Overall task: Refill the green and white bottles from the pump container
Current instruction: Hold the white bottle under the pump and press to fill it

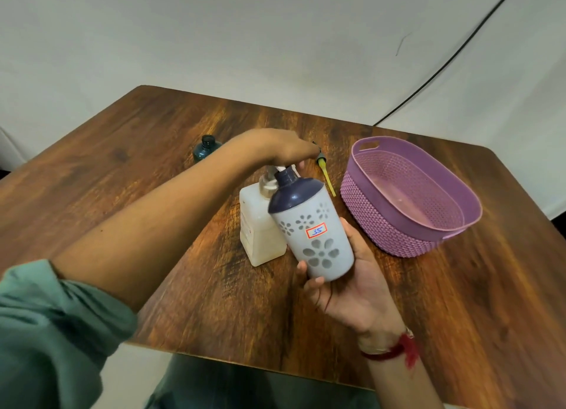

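We see the white bottle (318,240), flower-patterned with a dark blue top and a small sticker marked "35", held off the table (153,139) near its middle. It is tilted so that its neck leans toward 11 o'clock, up under the pump head. Our right hand (352,283) cups its base from 5 o'clock, thumb and fingers wrapped round the lower body, and a red thread (395,352) circles that wrist.

Just at the bottle's 9 o'clock, touching it, the pump container (260,234) stands upright with pale liquid in it. Our left hand (281,146) lies on its pump head at 12 o'clock, fingers bent down over it. We cannot tell whether they close round it or only press.

At 1 o'clock a loose pump tube (326,175) with a yellow straw lies flat. The green bottle (206,148) stands uncapped, well apart at 10 o'clock. A purple basket (382,224) sits at 3 o'clock.
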